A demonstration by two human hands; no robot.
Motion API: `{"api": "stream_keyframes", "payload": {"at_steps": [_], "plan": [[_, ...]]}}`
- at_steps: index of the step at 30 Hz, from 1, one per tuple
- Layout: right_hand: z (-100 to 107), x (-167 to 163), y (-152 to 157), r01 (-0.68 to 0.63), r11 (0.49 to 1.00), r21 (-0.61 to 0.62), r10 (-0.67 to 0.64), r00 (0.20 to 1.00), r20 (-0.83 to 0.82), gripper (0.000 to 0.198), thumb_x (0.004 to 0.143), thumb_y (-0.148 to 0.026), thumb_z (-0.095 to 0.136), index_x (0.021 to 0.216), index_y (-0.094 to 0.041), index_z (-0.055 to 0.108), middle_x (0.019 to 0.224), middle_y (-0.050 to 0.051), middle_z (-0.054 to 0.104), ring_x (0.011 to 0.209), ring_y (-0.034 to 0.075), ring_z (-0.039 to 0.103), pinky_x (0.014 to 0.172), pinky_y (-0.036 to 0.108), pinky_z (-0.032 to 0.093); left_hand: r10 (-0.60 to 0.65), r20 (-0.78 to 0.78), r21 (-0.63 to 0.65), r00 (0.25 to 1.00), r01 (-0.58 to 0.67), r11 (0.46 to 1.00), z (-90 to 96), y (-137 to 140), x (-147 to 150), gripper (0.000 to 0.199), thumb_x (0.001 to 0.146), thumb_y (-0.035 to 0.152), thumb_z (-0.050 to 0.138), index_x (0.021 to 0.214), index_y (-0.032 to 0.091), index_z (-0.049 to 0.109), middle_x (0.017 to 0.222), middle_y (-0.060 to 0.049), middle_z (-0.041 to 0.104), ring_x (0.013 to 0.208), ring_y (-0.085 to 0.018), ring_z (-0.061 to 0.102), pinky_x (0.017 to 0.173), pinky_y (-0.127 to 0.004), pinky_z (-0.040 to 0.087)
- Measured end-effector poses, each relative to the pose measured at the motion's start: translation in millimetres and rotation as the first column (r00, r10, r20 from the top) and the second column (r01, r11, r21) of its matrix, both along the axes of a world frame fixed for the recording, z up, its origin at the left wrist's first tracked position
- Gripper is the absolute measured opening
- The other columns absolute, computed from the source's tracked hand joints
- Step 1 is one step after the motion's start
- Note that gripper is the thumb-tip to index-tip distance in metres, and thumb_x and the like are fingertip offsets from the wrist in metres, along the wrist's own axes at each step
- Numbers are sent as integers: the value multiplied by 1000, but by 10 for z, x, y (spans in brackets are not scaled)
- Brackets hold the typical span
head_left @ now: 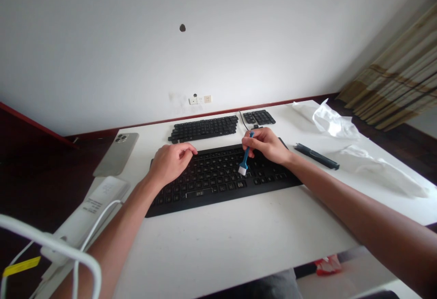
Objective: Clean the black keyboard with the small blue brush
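A black keyboard base with its keycaps off lies in front of me on the white table. Small sockets show across its face. My right hand is closed around a small blue-handled brush above the base's right part. The white bristles point down at the sockets, though contact cannot be made out. On the base's left side rests my left hand, its fingers curled together at the far edge, gripping it. Behind the base sit a block of removed keycaps and a smaller keycap group.
A phone and a white power strip with cables occupy the table's left edge. To the right lie a dark elongated piece and crumpled clear plastic. A wall with sockets rises behind the white table.
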State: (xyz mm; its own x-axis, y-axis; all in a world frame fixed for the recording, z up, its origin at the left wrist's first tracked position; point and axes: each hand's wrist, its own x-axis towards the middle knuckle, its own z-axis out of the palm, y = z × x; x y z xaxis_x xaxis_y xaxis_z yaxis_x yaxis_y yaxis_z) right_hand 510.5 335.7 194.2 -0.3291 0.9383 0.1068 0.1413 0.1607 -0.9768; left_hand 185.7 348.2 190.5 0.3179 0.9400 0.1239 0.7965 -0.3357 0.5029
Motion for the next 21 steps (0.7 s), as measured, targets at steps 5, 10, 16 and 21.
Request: {"api": "stream_keyframes", "payload": {"at_steps": [5,10,16,21], "plan": [[16,25,-7,-17,1000,15,16,1000,25,44,87,-57,87,72,-18,74,60,0,65,53,12,59,53,24,48,3,-12,-7,1000,-3,1000,14,-7,10,34,97,31,53,94,26,87,55,4,62,51,-14,46,64,-30,35],[19,8,-48,-169,982,-84,172,985,31,40,82,-53,93,79,-16,78,72,2,73,56,11,64,53,22,52,7,-19,-12,1000,-7,1000,21,-9,17,33,97,30,54,96,26,87,55,4,61,52,-14,46,65,-29,34],[6,44,-20,-126,991,-37,127,992,10,35,85,-47,93,77,-16,79,68,1,71,58,11,65,54,20,51,13,-27,-20,1000,-14,1000,28,-18,19,33,96,30,54,96,26,87,56,4,61,53,-14,47,66,-29,35],[4,30,-51,-242,964,-113,242,970,-14,31,83,-43,95,82,-15,81,75,3,76,59,11,68,57,21,55,28,-30,-23,999,-29,999,11,-10,28,33,96,31,53,96,27,86,56,5,60,53,-14,48,67,-30,36]]}}
